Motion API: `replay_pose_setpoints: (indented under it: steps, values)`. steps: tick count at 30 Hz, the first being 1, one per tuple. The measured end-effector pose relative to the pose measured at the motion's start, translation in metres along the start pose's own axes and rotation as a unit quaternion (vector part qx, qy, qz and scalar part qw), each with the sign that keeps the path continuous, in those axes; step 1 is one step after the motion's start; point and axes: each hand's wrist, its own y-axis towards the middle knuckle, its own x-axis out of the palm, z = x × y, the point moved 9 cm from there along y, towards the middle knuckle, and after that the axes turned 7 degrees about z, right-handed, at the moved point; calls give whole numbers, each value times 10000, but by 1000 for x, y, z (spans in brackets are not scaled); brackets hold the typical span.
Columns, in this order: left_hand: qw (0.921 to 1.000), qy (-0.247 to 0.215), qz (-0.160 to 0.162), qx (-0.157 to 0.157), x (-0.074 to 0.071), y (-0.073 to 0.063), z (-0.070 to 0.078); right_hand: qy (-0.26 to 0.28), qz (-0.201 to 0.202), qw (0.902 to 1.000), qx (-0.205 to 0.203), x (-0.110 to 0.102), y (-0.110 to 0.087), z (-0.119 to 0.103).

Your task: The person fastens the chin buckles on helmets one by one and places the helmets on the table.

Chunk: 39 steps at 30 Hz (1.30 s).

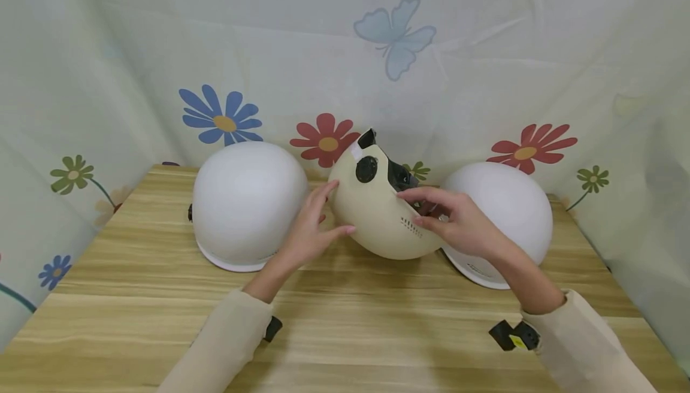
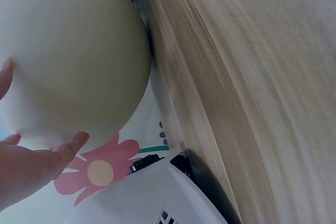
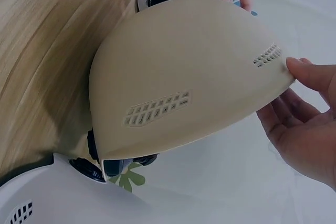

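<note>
A cream helmet (image 1: pixel 372 219) is tilted between two white helmets, its dark lining (image 1: pixel 400 176) showing at the upper right and a black round fitting (image 1: pixel 366 169) on its side. My right hand (image 1: pixel 460 222) pinches the helmet's rim between thumb and fingers, close to a patch of vent slots (image 3: pixel 268 55). On the other side, my left hand (image 1: pixel 309 234) touches the smooth shell with spread fingertips (image 2: pixel 79 139). The inside of the helmet is mostly hidden in the head view.
One white helmet (image 1: pixel 248 201) sits to the left and another white helmet (image 1: pixel 501 213) to the right, both dome up on the wooden table (image 1: pixel 345 333). Behind the table hangs a pale curtain (image 1: pixel 302 51) printed with flowers and a butterfly.
</note>
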Motion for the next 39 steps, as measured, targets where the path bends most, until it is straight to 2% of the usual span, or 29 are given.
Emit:
replay_pose_setpoints:
  steps: [6, 11, 18, 21, 30, 34, 39]
  values:
    - [10000, -28, 40, 70, 0, -1, 1, -76, 272, 9996, 86, -3, -1, 0]
    - [9997, -251, 62, -2, -1, -2, -1, 45, 542, 9979, 365, -10, 1, 5]
    - [9968, -729, -37, -336, 0, -4, -6, 293, 939, 9885, 1152, -27, -5, 25]
    - [9964, -764, -92, -343, 1, -5, -7, 434, 1047, 9843, 1355, -31, -9, 30]
    - [9965, -710, -210, -390, 4, -8, -11, 502, 987, 9832, 1451, -31, -11, 30]
    - [9960, -621, -386, -516, 9, -11, -15, 457, 1144, 9806, 1528, -33, -12, 32]
    - [9938, -766, -543, -596, 12, -13, -16, 677, 1422, 9719, 1749, -37, -17, 39]
